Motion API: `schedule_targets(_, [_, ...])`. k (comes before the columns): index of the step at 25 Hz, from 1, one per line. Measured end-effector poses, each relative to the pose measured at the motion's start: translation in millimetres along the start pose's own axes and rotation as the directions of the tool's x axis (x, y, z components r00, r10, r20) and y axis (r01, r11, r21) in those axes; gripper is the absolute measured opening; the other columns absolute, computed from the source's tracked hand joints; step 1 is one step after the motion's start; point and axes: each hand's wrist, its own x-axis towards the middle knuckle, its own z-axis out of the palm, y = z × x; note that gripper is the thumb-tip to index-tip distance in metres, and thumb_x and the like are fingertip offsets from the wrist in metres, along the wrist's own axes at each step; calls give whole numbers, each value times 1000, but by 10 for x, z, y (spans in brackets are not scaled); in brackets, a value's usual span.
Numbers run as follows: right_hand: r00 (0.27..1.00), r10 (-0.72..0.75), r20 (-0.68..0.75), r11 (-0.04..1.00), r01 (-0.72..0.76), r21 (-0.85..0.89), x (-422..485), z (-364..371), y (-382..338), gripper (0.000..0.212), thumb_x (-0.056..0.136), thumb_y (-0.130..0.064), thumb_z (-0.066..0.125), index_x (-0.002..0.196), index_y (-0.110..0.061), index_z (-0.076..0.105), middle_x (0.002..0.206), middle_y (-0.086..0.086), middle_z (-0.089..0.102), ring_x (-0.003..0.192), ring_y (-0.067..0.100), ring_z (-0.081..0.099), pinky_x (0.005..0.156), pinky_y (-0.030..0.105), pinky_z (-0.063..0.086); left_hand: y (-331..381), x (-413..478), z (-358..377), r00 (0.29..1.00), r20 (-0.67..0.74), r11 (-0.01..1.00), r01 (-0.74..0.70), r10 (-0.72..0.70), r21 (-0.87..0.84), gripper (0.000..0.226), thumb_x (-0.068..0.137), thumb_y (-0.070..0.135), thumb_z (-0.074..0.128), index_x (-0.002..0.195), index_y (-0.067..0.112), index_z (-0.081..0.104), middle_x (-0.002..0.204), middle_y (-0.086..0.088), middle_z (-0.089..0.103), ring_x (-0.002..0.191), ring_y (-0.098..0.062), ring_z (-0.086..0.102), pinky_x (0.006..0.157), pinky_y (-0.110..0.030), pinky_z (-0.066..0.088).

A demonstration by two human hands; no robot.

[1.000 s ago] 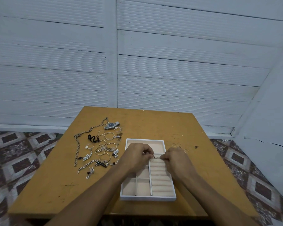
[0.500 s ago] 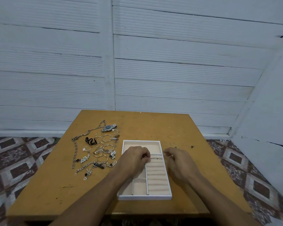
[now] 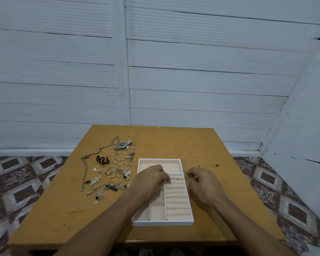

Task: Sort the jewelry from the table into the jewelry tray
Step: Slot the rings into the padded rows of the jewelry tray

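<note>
Since a second ago the right hand [image 3: 204, 186] had drawn away from the left and off the tray. It hovered just past the tray's right rim, fingers loosely curled and relaxed, grasping nothing. The left hand [image 3: 151, 180] stayed over the tray, its curled fingertips [image 3: 168, 180] against the far end of the roll section. Whether they pinched anything could not be told.

Just beside those fingertips, two thin metal rings [image 3: 177, 178] stood in the farthest slot between the beige velvet rolls. The white rectangular jewelry tray with beige lining [image 3: 163, 223] lay at the near middle of the mustard-yellow wooden table [image 3: 174, 141]. Its rolls filled the right side, with open compartments at the left and the far end.

A few small gold rings [image 3: 195, 164] lay on the table just beyond the right hand, near the tray's far right corner.

To the left of the tray the rest of the jewelry was spread out. A silver wristwatch with a dark blue dial [image 3: 122, 145] lay farthest from the person. A long silver chain necklace [image 3: 85, 172] ran down the left edge of the spread. Several thin hoop earrings [image 3: 119, 156], white pearl clusters [image 3: 96, 180] and a black looped band [image 3: 102, 159] lay between the chain and the tray.

Behind the table stood a white slatted wall [image 3: 192, 71], and a patterned tile floor [image 3: 26, 182] showed on both sides.
</note>
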Motion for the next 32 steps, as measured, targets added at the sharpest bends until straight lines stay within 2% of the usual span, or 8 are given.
schedule_targets(3, [1000, 31, 0, 999, -31, 15, 12, 10, 69, 27, 89, -10, 51, 106, -18, 70, 101, -5, 71, 91, 14, 61, 80, 31, 51, 0, -26, 9, 999, -3, 997, -32, 32, 71, 37, 87, 11, 57, 115, 33, 67, 106, 9, 56, 99, -13, 55, 61, -24, 33])
schedule_targets(6, [998, 69, -6, 998, -69, 11, 24, 1, 155, 28, 91, -13, 52, 111, -21, 69, 106, -9, 69, 91, 10, 60, 79, 24, 48, -25, -31, 17, 998, 15, 994, -56, 55, 95, 43, 85, 9, 61, 120, 33, 64, 106, 7, 55, 97, -16, 55, 61, -26, 39])
schedule_targets(11, [992, 121, -42, 991, -119, 64, 103, -96, 216, 23, 91, -12, 53, 101, -22, 71, 93, -9, 68, 81, 11, 62, 71, 25, 44, 3, -18, 8, 998, -40, 995, -45, 49, 92, 48, 86, 7, 53, 127, 31, 59, 114, 7, 54, 103, -16, 54, 63, -25, 34])
schedule_targets(15, [972, 212, -99, 975, -204, 84, 200, -223, 424, 22, 91, -12, 53, 105, -19, 70, 101, -1, 68, 82, 14, 62, 71, 25, 43, 34, 81, 32, 992, -104, 997, -76, 75, -10, 33, 88, 10, 52, 116, 20, 67, 110, 1, 59, 105, -20, 54, 74, -28, 44])
schedule_targets(18, [957, 284, -51, 958, -282, 42, 240, -283, 644, 24, 91, -12, 53, 110, -17, 67, 110, 3, 66, 91, 16, 59, 79, 26, 44, 110, 271, 121, 993, -97, 994, -76, 68, -83, 25, 87, 14, 56, 108, 16, 71, 106, -3, 62, 107, -23, 53, 87, -34, 45])
schedule_targets(21, [939, 342, 44, 940, -341, -27, 273, -316, 819, 30, 90, -13, 52, 118, -16, 62, 120, 4, 62, 101, 18, 56, 88, 27, 44, 267, 494, 198, 997, -40, 992, -66, 62, -109, 24, 89, 24, 59, 109, 17, 71, 109, -2, 61, 112, -20, 49, 93, -30, 41])
schedule_targets(24, [942, 321, 96, 946, -313, -90, 346, -297, 882, 30, 91, -16, 56, 121, -14, 60, 121, 5, 62, 105, 20, 57, 89, 27, 43, 349, 771, 228, 999, 27, 993, -39, 42, -107, 26, 91, 26, 57, 112, 18, 69, 114, -2, 61, 116, -21, 47, 99, -33, 38])
schedule_targets(32, [966, 222, 131, 960, -192, -205, 625, -200, 888, 22, 92, -20, 53, 111, -23, 65, 111, 5, 54, 102, 22, 55, 89, 28, 42, 422, 1431, 443, 969, 226, 984, 62, -99, 165, 32, 91, 38, 54, 119, 23, 63, 131, -5, 53, 129, -24, 35, 103, -41, 29])
